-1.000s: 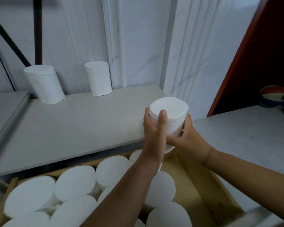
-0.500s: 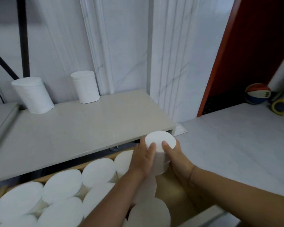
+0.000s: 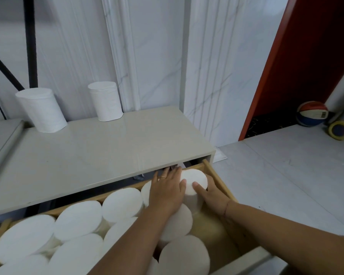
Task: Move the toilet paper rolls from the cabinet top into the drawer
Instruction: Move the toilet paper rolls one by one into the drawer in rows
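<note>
A white toilet paper roll [image 3: 195,180] stands upright in the back right corner of the open wooden drawer [image 3: 219,180]. My left hand [image 3: 167,192] presses its left side and my right hand [image 3: 212,194] cups its right side, both thumbs on its top. Several more white rolls [image 3: 77,220] fill the drawer to the left and front. Two rolls are still on the grey cabinet top [image 3: 99,153]: one at the back left [image 3: 41,110] and one further right [image 3: 106,104], both against the wall.
A marble wall panel rises behind the cabinet. A red door frame [image 3: 282,62] stands at the right. On the pale floor beyond it lie a striped ball [image 3: 312,114] and a yellow round object [image 3: 341,130]. Black poles [image 3: 31,42] stand at the back left.
Both hands have carried the roll down from above the cabinet's front edge into the drawer's back right corner. The view has tilted downward.
</note>
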A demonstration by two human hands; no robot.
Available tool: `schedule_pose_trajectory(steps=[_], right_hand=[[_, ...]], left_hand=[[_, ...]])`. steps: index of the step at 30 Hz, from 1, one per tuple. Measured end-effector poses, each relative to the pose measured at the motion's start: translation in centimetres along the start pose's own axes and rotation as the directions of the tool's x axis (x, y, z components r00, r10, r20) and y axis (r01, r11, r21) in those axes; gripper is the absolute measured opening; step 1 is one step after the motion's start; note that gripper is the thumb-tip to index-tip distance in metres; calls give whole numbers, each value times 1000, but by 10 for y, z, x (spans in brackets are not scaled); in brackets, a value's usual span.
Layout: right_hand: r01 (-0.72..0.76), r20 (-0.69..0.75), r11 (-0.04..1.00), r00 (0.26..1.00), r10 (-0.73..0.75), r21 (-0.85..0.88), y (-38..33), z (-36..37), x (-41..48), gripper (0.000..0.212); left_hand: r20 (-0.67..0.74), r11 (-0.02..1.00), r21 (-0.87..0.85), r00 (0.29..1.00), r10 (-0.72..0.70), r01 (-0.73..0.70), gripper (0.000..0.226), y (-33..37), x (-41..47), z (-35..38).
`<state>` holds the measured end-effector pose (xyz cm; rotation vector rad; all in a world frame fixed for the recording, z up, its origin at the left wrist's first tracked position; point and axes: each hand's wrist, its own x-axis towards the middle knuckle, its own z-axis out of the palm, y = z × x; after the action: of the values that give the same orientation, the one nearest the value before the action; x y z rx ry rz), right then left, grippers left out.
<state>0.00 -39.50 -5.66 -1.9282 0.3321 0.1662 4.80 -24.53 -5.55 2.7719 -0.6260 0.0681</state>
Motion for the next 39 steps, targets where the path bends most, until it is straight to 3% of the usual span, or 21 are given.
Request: schedule_pose_trajectory(steps=[7, 12, 16, 21, 26, 34, 39], right_hand=[[-117, -5, 992, 993, 117, -41, -1, 1, -1, 67], [180, -67, 903, 972, -223, -389, -33, -6, -11, 57], [334, -29, 808, 917, -397, -485, -66, 0, -24, 60], [464, -34, 811, 861, -507, -355, -120, 49, 1, 51], [486, -46, 853, 863, -503, -189, -177, 111, 63, 69], [397, -123, 918, 912, -392, 12, -238, 172, 173, 98], [427, -187, 903, 884, -429, -54, -242, 196, 225, 107]], left_hand=[[-1, 998, 35, 999, 52, -52, 55, -6, -8, -1], [29, 988, 42, 989, 147, -148, 58, -35, -48, -15], [-29, 987, 29, 987, 156, -155, 64, -76, -88, -35], [-187, 992, 124, 982, 34, -11, 64, -138, -97, -75], [-226, 984, 85, 965, -134, 157, 65, -183, -75, -101], [-81, 975, 136, 982, -168, 178, 70, -207, -39, -106], [-88, 975, 117, 980, -178, 187, 80, -211, -37, -101]])
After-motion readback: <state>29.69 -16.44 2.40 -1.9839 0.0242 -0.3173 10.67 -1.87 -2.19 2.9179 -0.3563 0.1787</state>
